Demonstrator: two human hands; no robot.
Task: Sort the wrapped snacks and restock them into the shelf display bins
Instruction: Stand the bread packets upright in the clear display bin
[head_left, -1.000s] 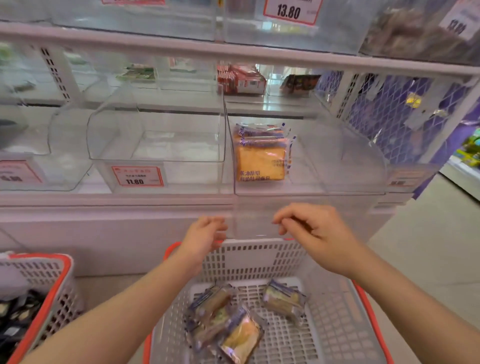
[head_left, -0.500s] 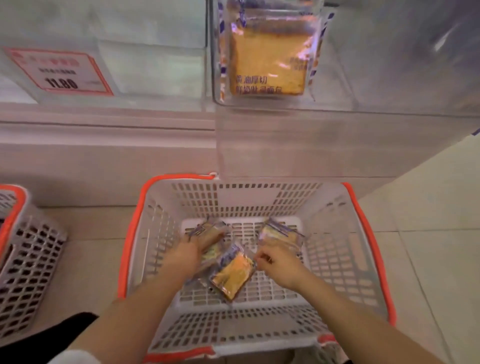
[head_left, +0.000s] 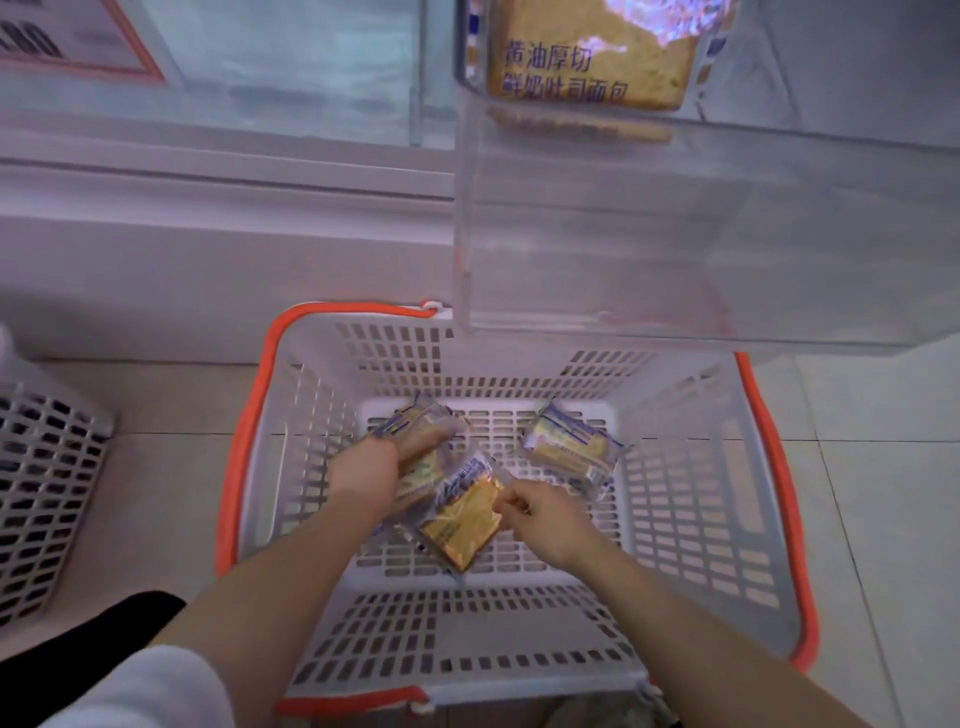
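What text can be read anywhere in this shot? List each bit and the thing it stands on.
"黄油厚切" – top line on the bread packet in the clear bin.
"鲜奶吐司面包" – second line on that packet, its lower edge smeared.
Price tag, top left: dark digits cut off and blurred, unreadable.
Packets in the white basket, including the orange one: print too blurred to read.

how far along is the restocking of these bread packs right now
Done: one bread pack already sits in the clear bin. In hand: left hand grips a pack; right hand pinches another. Left: one pack lies loose in the basket.
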